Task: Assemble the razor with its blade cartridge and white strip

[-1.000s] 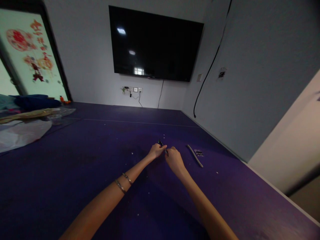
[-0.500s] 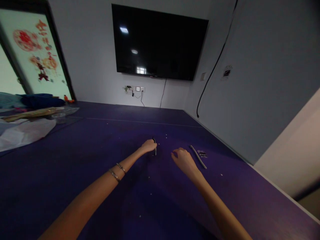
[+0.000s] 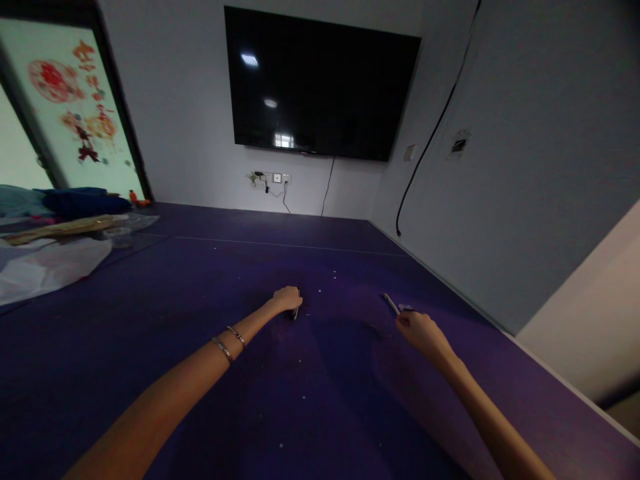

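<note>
My left hand (image 3: 287, 299) is closed around a small dark object with a pale edge (image 3: 295, 313), just above or on the purple surface (image 3: 240, 400); the fingers hide most of it. Over to the right, my right hand (image 3: 424, 335) has its fingers curled on a thin, pale grey tube-like strip (image 3: 391, 303). Only the strip's far end shows; the hand covers the rest. Beside that hand, a small clear packet with dark marks (image 3: 405, 308) is partly hidden.
Small white specks (image 3: 320, 291) dot the surface. At the left lie white plastic sheeting (image 3: 65, 267) and dark blue cloth (image 3: 83, 201). A television (image 3: 320, 87) hangs on the far wall, and a black cable (image 3: 425, 143) runs down the right wall.
My right hand has moved right onto the grey strip and now covers its near part. My left hand has shifted slightly left and nearer, with the dark object still in it.
</note>
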A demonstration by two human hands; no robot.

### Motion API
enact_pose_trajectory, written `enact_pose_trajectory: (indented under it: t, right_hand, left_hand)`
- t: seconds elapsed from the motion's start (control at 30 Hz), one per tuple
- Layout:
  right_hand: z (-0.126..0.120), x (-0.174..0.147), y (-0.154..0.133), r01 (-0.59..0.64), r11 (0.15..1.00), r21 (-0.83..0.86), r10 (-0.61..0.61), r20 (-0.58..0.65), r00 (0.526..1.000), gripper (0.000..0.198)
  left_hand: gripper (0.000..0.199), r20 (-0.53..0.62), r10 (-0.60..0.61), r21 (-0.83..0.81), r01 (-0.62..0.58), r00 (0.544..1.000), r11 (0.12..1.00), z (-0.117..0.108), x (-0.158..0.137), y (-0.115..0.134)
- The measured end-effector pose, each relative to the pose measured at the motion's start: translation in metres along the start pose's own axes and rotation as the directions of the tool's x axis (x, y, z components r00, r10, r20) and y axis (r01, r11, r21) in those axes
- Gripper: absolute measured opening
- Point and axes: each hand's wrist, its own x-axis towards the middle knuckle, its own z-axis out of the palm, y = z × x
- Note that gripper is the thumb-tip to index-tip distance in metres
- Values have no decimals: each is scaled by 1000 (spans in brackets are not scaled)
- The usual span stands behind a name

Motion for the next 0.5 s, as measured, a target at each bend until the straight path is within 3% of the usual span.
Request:
enact_pose_trajectory:
  t: [0.23,0.5]
  right_hand:
    - [-2,7,16,-45,999,-4,45,15,999,30]
    - [3,29,33,-127,990,-58,130,66,989,36]
  left_hand:
    - [40,-58,12,51,-9,998,999,-2,-6,-2]
    - [55,-141,63,43,-58,988,997,10,-30,-9]
